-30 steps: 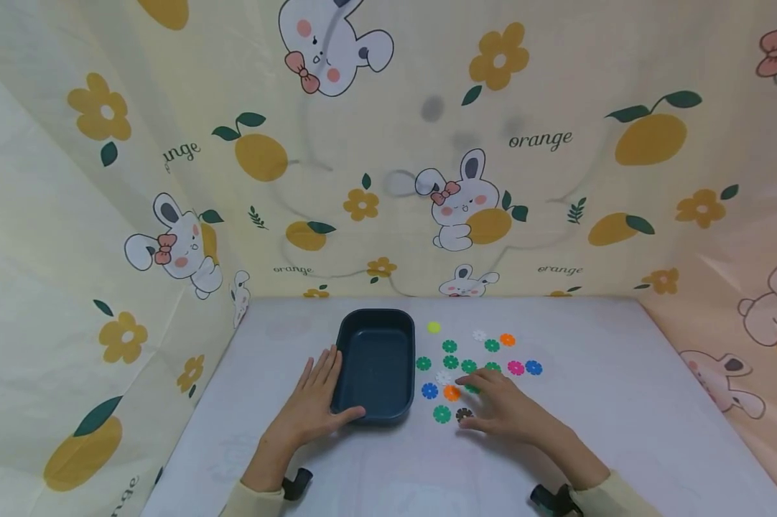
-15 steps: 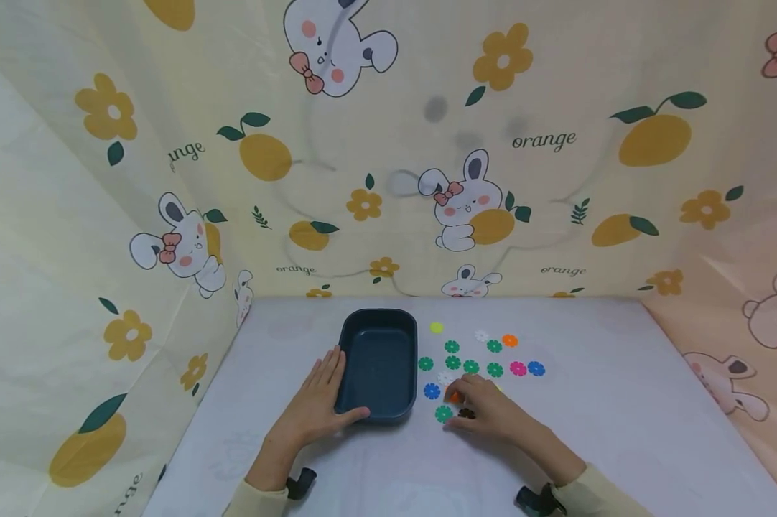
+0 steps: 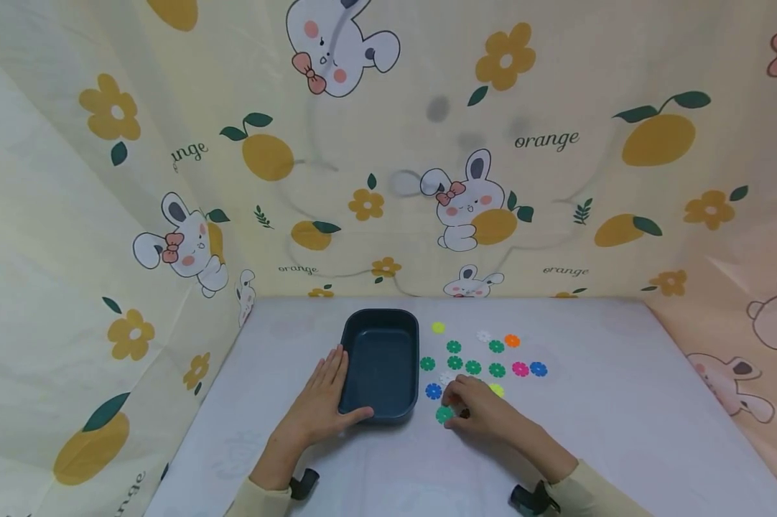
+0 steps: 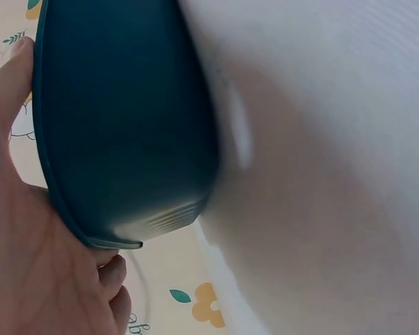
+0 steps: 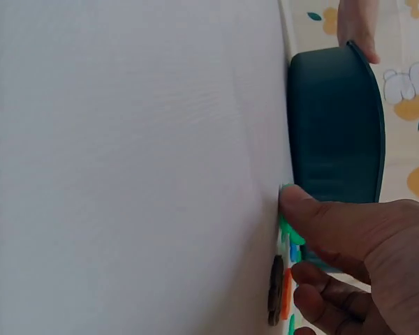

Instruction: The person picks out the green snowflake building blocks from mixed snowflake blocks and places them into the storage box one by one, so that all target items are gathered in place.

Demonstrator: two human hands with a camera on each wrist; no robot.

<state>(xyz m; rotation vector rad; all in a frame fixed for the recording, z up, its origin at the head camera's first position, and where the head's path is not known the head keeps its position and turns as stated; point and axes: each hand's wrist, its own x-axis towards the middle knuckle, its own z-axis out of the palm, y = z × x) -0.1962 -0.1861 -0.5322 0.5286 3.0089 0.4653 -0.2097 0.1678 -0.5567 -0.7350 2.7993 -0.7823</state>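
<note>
My left hand (image 3: 320, 398) lies against the left side of a dark blue-green rectangular tray (image 3: 380, 380), fingers straight along its rim and thumb at the near corner. In the left wrist view the tray's outer wall (image 4: 126, 118) shows beside the palm. My right hand (image 3: 485, 408) is low over notched plastic snowflake discs, right of the tray. Its thumb touches the edge of a green disc (image 3: 443, 415), with the bent index finger apart from the thumb on the far side. A brown disc (image 5: 275, 289) and an orange disc (image 5: 287, 293) lie under the fingers.
More discs lie flat right of the tray: blue (image 3: 434, 391), yellow (image 3: 496, 390), pink (image 3: 520, 369), several green (image 3: 473, 367), and an orange one (image 3: 512, 341) farther back. A printed cloth (image 3: 337, 215) with rabbits hangs behind the white table (image 3: 595, 402).
My right hand has moved left and its fingers have come closer together around the near green disc, covering the orange disc in the head view. The left hand stays on the tray.
</note>
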